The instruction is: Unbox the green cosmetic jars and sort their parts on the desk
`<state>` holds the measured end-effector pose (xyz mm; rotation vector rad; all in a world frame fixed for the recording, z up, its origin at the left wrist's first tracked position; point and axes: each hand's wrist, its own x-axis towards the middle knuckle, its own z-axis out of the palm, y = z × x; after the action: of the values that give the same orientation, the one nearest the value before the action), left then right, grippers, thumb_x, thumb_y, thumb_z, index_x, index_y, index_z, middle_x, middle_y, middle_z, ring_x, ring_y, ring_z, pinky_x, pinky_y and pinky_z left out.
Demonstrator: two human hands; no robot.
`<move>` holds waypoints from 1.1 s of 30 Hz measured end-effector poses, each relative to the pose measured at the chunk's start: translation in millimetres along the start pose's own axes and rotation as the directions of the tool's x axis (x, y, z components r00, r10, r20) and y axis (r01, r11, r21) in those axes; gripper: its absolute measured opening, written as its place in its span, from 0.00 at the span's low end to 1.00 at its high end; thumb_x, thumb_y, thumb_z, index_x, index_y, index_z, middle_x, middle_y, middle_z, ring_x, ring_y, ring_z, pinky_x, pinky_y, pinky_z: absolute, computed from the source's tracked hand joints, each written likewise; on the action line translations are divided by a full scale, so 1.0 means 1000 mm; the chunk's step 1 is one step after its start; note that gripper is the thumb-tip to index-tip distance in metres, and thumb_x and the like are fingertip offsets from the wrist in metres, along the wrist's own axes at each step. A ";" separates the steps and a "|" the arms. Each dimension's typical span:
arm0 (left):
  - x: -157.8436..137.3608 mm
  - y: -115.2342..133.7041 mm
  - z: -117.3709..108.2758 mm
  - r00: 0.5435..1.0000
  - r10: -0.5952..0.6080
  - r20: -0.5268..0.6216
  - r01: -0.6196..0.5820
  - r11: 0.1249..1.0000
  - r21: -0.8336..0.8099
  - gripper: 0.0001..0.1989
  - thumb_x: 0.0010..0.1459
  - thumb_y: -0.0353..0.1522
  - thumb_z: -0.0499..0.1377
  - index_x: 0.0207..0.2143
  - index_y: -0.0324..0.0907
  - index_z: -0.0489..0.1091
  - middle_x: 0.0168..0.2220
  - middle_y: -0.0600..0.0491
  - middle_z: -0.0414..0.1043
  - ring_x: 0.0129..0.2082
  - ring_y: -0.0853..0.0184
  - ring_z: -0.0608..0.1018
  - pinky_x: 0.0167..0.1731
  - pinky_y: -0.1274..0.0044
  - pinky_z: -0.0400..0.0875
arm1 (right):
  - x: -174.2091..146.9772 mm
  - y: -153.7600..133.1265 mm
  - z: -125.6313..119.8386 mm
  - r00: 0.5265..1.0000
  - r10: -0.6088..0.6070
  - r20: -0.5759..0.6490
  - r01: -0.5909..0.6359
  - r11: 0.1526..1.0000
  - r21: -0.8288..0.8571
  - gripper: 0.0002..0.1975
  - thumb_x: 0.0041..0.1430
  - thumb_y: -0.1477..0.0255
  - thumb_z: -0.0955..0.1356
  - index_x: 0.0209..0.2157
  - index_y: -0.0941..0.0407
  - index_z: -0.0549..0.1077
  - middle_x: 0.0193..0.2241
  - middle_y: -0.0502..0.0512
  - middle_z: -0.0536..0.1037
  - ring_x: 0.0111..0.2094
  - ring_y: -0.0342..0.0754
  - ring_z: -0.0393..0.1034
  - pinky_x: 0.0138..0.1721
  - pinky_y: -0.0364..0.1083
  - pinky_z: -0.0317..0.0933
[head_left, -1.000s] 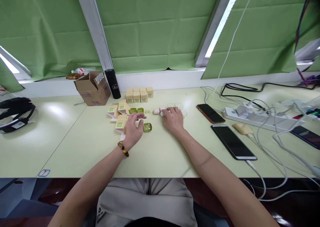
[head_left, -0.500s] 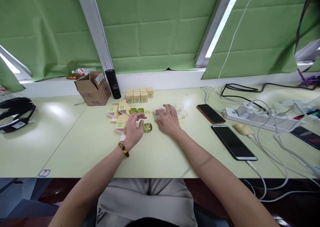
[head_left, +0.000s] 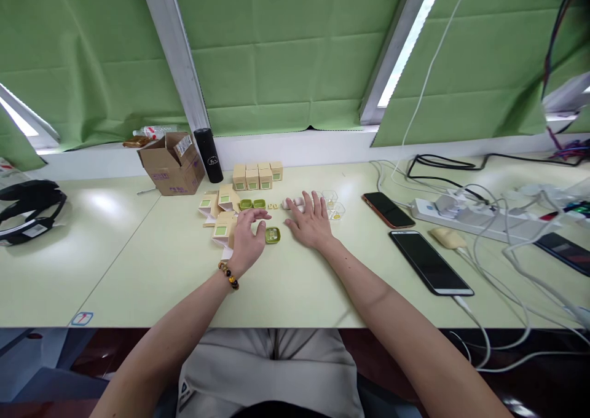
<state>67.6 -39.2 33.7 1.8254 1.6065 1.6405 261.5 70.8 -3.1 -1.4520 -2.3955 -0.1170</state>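
My left hand rests on the table with its fingers apart and loosely bent, holding nothing. It lies beside an opened small tan box and a green square case with something pale inside. My right hand lies palm down, fingers spread. A pale pinkish, roll-like object lies by its fingertips, partly hidden behind them. Clear plastic cups with small yellow bits stand just right of that hand. Two more green cases and small yellowish pieces sit beyond the hands.
Several closed tan boxes stand in rows at the back. Left of them are a black bottle and a cardboard carton. Two phones and a power strip with tangled cables occupy the right side. A black headset is far left.
My right hand has flattened and spread its fingers, shifting slightly to the right; more of the pinkish object shows. My left hand is nearly unmoved.
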 end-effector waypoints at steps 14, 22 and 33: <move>0.002 -0.003 -0.002 1.000 -0.008 -0.007 0.008 1.000 -0.005 0.11 0.65 0.25 0.56 0.47 0.45 0.71 0.47 0.48 0.79 0.49 0.62 0.82 0.56 0.62 0.74 | -0.009 -0.003 -0.019 0.959 -0.200 -0.202 0.238 0.953 0.186 0.30 0.68 0.58 0.62 0.68 0.53 0.64 0.70 0.64 0.58 0.73 0.67 0.43 0.72 0.67 0.39; 0.003 -0.007 -0.003 1.000 -0.012 -0.028 0.012 1.000 -0.016 0.12 0.64 0.24 0.56 0.48 0.45 0.70 0.47 0.48 0.79 0.51 0.60 0.82 0.56 0.63 0.74 | -0.023 -0.027 -0.029 0.871 -0.475 -0.123 0.475 0.751 0.458 0.28 0.61 0.63 0.71 0.60 0.56 0.67 0.55 0.66 0.75 0.57 0.64 0.66 0.57 0.61 0.59; 0.003 -0.002 -0.006 1.000 -0.005 -0.025 0.004 1.000 -0.011 0.14 0.63 0.24 0.56 0.50 0.45 0.70 0.48 0.48 0.79 0.53 0.60 0.80 0.56 0.62 0.73 | -0.022 -0.028 -0.023 0.914 -0.262 -0.312 0.406 0.634 0.658 0.22 0.67 0.57 0.70 0.57 0.53 0.70 0.50 0.63 0.79 0.52 0.58 0.73 0.53 0.57 0.68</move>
<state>61.4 -39.1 35.9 1.8016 1.6074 1.6737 251.6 33.1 14.4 -0.5865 -2.1364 0.5234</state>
